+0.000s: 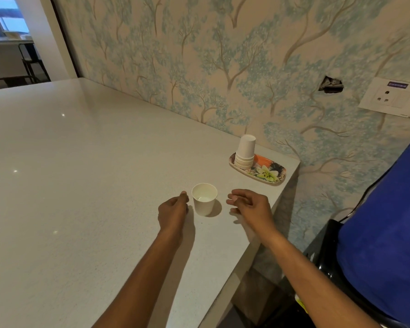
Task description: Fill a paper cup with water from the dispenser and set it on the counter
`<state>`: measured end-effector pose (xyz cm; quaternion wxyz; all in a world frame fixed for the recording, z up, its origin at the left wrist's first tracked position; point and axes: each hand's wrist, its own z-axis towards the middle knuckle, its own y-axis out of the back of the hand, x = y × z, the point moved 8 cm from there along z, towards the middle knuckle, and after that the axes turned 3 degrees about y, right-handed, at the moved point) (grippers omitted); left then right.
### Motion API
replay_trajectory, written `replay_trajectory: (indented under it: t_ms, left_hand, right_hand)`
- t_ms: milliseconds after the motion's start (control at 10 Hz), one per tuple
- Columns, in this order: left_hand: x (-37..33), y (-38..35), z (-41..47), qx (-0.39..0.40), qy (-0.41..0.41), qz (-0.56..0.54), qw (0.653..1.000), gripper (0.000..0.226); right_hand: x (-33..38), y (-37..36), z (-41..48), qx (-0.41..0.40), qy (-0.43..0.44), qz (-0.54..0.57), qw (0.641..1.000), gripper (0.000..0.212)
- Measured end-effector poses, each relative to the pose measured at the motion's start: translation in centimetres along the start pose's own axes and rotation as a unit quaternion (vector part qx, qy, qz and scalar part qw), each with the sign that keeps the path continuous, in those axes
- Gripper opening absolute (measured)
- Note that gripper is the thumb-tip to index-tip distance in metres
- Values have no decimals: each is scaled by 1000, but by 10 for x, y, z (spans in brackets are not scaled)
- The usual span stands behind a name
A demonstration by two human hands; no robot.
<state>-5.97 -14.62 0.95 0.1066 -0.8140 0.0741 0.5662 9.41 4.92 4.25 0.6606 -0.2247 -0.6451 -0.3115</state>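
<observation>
Both bare forearms reach over the counter (pixel 81 162); the left hand (pixel 173 209) and right hand (pixel 249 204), fingers loosely curled and holding nothing, flank the upright paper cup (pixel 204 200), near a cup stack (pixel 245 151) on a floral tray (pixel 270 172).

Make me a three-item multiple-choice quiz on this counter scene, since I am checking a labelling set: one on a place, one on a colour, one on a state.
1. Where is the stack of paper cups?
A. on the patterned tray near the counter's far corner
B. on the floor
C. inside the single cup

2. What colour is the big bottle at the right edge?
A. red
B. blue
C. green

3. How does the single paper cup stand?
A. tipped on its side
B. lifted in the right hand
C. upright on the counter, between both hands, held by neither

Answers: A, the stack rests on the tray's left end; B, its body is plainly blue; C, the left hand and right hand flank it with gaps.
</observation>
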Motion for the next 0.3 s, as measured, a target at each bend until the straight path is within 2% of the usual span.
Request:
replay_trajectory:
  t_ms: [100,200,300]
  left_hand:
    - [-19,2,-7,-24,-51,20,998,22]
    - [-59,-5,-23,-68,-130,71,987,29]
    - [-83,-22,-33,-57,-189,109,974,33]
  right_hand:
    - [31,25,-11,-32,43,15,998,14]
    - [99,64,-34,-83,127,15,988,10]
    - [144,89,-53,-109,184,23,977,3]
